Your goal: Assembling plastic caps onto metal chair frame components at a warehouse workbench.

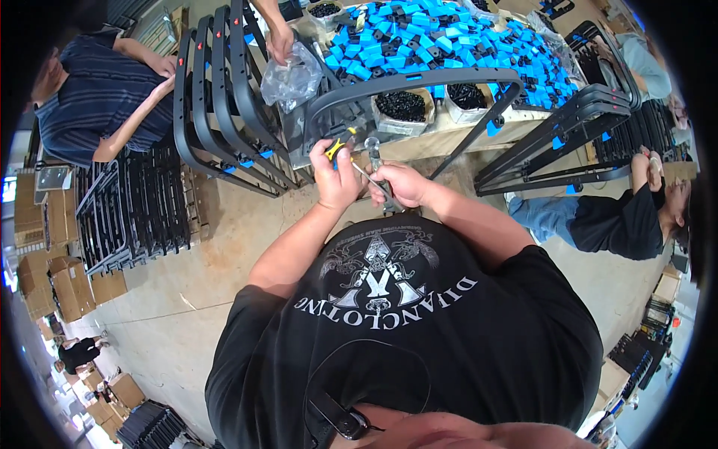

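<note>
In front of my chest, my left hand (336, 178) is closed around the yellow-and-black handle of a screwdriver (340, 147), its shaft slanting down to the right. My right hand (404, 185) grips a silver metal tool (373, 150) with a rounded upper end; its exact kind is hard to make out. The screwdriver's shaft crosses close to this tool, and its tip is partly hidden by my right fingers. Just beyond both hands, a black curved frame (419, 78) stands against the table's near edge.
A heap of blue plastic parts (449, 37) covers the table, with boxes of small black parts (400, 106) along its near side. Another person's hand (280, 43) touches a clear plastic bag (292, 78). Black frames stand at left (224, 90) and right (568, 127); co-workers are on both sides.
</note>
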Demonstrator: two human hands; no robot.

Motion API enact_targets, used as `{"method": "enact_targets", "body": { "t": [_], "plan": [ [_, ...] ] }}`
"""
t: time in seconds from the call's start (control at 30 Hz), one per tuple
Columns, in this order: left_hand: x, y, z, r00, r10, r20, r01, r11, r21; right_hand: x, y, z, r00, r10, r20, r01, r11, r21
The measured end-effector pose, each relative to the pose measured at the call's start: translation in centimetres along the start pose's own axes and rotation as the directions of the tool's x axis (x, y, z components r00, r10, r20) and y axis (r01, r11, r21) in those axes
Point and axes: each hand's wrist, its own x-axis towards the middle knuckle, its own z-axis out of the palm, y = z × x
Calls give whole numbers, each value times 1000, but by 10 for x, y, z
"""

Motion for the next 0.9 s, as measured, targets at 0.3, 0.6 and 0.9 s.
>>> {"method": "enact_targets", "body": {
  "t": [0.3, 0.6, 0.9],
  "plan": [
    [2, 20, 58, 993, -61, 102, 12, 904, 427, 8, -65, -117, 885, -83, -457, -285, 681, -675],
    [-47, 10, 37, 928, -365, -81, 357, 801, 481, 18, -161, -137, 891, 38, -453, -371, 637, -676],
    [-29, -73, -20, 799, -590, -118, 532, 600, 597, -108, -131, -187, 743, -658, -124, 383, 570, -727]
  ]
}}
